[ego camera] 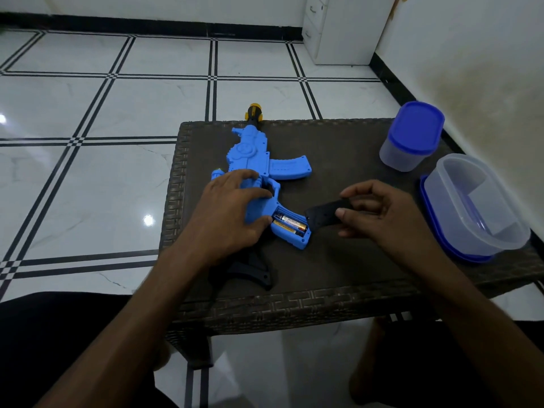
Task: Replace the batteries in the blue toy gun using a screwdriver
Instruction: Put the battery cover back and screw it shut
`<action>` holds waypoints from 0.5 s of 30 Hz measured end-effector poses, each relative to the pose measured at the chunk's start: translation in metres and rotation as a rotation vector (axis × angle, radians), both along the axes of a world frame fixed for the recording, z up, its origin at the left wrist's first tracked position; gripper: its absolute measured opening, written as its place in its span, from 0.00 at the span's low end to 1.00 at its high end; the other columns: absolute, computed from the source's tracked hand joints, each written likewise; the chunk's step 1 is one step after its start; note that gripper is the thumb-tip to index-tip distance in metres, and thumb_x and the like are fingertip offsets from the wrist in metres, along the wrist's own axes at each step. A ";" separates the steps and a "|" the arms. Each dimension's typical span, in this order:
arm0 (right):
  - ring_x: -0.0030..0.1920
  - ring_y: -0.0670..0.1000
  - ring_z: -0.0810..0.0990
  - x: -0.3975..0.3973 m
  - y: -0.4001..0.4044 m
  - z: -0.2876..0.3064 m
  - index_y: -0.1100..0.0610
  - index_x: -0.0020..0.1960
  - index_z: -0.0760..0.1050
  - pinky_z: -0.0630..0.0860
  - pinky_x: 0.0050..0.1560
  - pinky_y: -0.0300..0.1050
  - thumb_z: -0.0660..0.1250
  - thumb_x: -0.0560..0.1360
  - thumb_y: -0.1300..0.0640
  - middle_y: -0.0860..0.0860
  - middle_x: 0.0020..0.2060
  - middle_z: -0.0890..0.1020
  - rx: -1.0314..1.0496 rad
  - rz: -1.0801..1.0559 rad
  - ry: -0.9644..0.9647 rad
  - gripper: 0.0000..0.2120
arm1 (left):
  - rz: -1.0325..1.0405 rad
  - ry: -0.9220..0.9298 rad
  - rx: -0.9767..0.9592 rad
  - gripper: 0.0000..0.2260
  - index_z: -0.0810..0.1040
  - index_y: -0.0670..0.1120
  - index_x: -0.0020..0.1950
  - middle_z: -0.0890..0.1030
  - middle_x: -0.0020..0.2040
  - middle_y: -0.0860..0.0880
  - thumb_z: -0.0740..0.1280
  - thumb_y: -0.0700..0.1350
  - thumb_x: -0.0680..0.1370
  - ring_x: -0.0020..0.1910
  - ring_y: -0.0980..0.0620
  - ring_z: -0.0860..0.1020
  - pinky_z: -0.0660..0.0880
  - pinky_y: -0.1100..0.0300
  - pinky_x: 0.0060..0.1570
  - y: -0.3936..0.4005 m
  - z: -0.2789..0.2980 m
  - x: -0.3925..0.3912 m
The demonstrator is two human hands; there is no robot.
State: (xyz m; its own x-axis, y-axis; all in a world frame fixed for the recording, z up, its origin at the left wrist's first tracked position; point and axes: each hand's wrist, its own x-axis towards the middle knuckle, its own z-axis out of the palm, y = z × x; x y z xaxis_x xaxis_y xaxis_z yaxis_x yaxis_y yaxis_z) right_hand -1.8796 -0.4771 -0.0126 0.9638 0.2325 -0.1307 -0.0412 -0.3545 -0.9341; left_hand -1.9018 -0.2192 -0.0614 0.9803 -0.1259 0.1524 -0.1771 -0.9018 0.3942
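Entry, head view only. The blue toy gun [256, 169] lay flat on the dark woven-pattern bench [338, 278], muzzle pointing away from me and slightly overhanging the far edge, black stock toward my near side. The battery compartment [290, 223] in the grip stood open; I counted two batteries [288, 221] seated side by side inside it, gold-and-black casings

My left hand [232, 213] rested spread over the rear of the gun body, fingers splayed, palm pressing it to the bench, thumb tip just beside the open compartment. My right hand [379, 213] pinched the black compartment cover [323, 214] between thumb and fingers, held just beside the grip's butt end and apart from the opening

Progress, as judged: cover was off, so the unscrewing step looked done. I could not tell whether the seated batteries were old or new, so the stage was either before removal or just before closing up. At the least, refitting the cover and driving the screw remained. No screwdriver, screw or loose batteries were visible to me

Surroundings: a lidded translucent container with a blue lid [412, 136] stood at the bench's far right; an open translucent tub [477, 207] sat on its blue lid near the right edge, contents unclear. Floor was glossy white tile [88, 178] with black inlay lines; white walls with black skirting, a white cabinet [338, 28] in the far corner
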 end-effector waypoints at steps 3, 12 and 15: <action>0.45 0.49 0.86 -0.001 0.003 -0.004 0.60 0.57 0.76 0.83 0.39 0.40 0.67 0.76 0.66 0.54 0.46 0.85 0.060 -0.005 0.035 0.11 | -0.016 -0.017 -0.007 0.26 0.77 0.56 0.65 0.68 0.72 0.50 0.63 0.64 0.70 0.72 0.49 0.64 0.60 0.46 0.72 -0.001 0.003 0.001; 0.45 0.48 0.86 -0.002 0.007 -0.007 0.58 0.57 0.77 0.82 0.39 0.37 0.70 0.73 0.68 0.53 0.51 0.83 0.074 0.031 0.028 0.14 | -0.134 -0.133 -0.063 0.18 0.80 0.56 0.60 0.71 0.69 0.53 0.69 0.60 0.73 0.71 0.51 0.65 0.62 0.47 0.71 -0.010 0.004 0.005; 0.42 0.51 0.86 -0.002 0.006 -0.010 0.57 0.54 0.77 0.83 0.37 0.40 0.73 0.72 0.65 0.53 0.49 0.83 -0.055 -0.001 -0.041 0.12 | -0.124 -0.143 -0.046 0.16 0.81 0.55 0.59 0.72 0.68 0.53 0.68 0.58 0.73 0.71 0.50 0.66 0.63 0.46 0.70 -0.008 0.004 0.006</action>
State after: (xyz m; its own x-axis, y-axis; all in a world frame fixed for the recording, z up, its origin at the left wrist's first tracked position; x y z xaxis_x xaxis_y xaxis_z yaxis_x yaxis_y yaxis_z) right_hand -1.8812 -0.4712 -0.0225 0.9689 0.2247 -0.1037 -0.0038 -0.4053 -0.9142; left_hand -1.8961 -0.2272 -0.0575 0.9257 -0.2336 0.2974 -0.3425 -0.8512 0.3976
